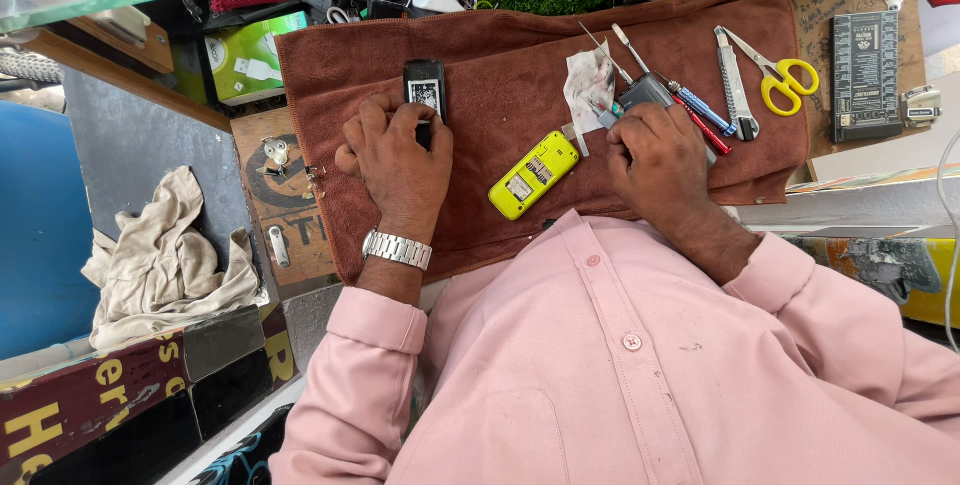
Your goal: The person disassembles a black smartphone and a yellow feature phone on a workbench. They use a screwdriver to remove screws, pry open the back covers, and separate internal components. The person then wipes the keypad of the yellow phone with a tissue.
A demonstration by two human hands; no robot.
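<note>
**Two hands at a phone repair bench**

Brown towelling covers the desk — the brown cloth [520, 55] is the working surface, with a grey slab and a rumpled beige rag [165, 255] off its left edge. The left hand [395, 155], a metal watch [397, 248] on its wrist, sits near the cloth's left edge with its fingers curled shut on the lower end of a small black phone [424, 85], which lies flat on the cloth with its back open. The right hand [655, 155] rests near the middle of the cloth, fingers closed over a grey part [645, 93]; what exactly that part is I cannot tell. Between the hands lies a yellow phone shell [534, 175], tilted, well apart from either. Just beside the right hand are a stained white tissue [588, 80], thin screwdrivers [700, 113], a utility knife [736, 85] and yellow-handled scissors [785, 80] toward the cloth's right edge.

Risks, as I judge them — the tools lie crowded against the right hand, so a careless sweep could scatter them or nick a finger on the knife. Small loose parts could sink into the cloth's pile or roll off its near edge.
</note>
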